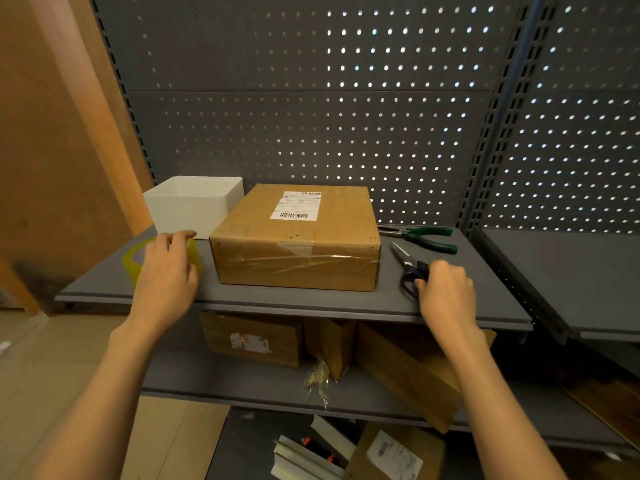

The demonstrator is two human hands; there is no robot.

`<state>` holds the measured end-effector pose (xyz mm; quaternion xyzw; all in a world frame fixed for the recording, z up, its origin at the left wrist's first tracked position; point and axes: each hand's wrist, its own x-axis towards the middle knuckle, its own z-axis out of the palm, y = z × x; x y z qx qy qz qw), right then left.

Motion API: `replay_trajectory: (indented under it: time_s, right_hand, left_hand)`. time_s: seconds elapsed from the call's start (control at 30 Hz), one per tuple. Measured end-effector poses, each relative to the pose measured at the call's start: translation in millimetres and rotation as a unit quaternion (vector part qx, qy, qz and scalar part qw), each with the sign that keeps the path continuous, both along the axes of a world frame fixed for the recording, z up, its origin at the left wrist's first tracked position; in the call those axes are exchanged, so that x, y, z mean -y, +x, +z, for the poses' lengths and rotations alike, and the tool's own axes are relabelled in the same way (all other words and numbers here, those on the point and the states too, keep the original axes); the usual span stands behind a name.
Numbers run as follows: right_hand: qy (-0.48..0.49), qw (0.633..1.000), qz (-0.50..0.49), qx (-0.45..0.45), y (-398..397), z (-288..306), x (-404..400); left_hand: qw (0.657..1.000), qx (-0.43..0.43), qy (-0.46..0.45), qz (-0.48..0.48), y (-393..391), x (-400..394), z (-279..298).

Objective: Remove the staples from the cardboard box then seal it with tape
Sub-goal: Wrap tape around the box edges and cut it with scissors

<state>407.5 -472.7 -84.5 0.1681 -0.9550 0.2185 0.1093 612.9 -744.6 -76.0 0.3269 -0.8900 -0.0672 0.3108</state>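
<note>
Scanning left to right along the shelf (311, 303): left hand (166, 271) sits on the yellowish tape roll (130, 259) at the near-left edge, fingers curled over its far rim, looks like a light hold, though the hand hides most of the roll.

White bin (194, 206) stands behind it, far left, just beside the box.

Cardboard box (294, 237) sits mid-shelf between the hands, closed, label up, clear tape already across the near face. A few dark specks on the top may be staples; too small to tell.

Right hand (446, 292) is near-right, fingers curled around the dark handles of the scissors (410, 268). Blades point far-left, long axis slanting away from the hand, tips aimed past the box's right side. Green-handled pliers (422, 237) lie beyond the scissors, well apart from the grip.

My read: the box lies inboard of both hands. The left hand with the tape is slightly nearer its left wall; the right has to swing the scissors left to reach it.
</note>
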Motion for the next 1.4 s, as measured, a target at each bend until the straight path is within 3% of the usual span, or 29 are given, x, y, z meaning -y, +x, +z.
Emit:
replay_trajectory:
  time_s: [0.23, 0.33, 0.4, 0.47, 0.63, 0.83, 1.1, 1.27, 1.4]
  right_hand:
    - [0.067, 0.997, 0.033, -0.031, -3, -3, 2]
    - [-0.025, 0.988, 0.105, -0.114, 1, 13, 8]
    - [-0.119, 0.965, 0.161, -0.169, 14, 29, 20]
    - [-0.152, 0.941, 0.233, -0.190, 30, 41, 42]
    - [-0.025, 0.908, 0.387, -0.157, 54, 35, 98]
    - [0.017, 0.903, 0.379, -0.204, 41, 18, 102]
    - [-0.109, 0.915, 0.373, -0.108, 38, 25, 99]
    - [-0.233, 0.910, 0.343, 0.026, 39, 32, 104]
    - [-0.191, 0.921, 0.335, -0.049, 42, 24, 106]
  left_hand:
    - [0.998, -0.047, -0.012, -0.036, -7, -21, 10]
    - [0.994, -0.063, -0.021, -0.081, -15, -34, 17]
    - [0.991, -0.070, -0.021, -0.114, -23, -45, 22]
    - [0.987, -0.065, -0.024, -0.148, -35, -57, 26]
    - [0.982, 0.005, -0.025, -0.187, -66, -71, 22]
    - [0.977, 0.051, -0.045, -0.201, -60, -56, 16]
    - [0.974, 0.020, 0.048, -0.219, -65, -45, 31]
    - [0.969, -0.025, 0.088, -0.232, -74, -39, 30]
    - [0.976, -0.006, 0.032, -0.216, -76, -34, 15]
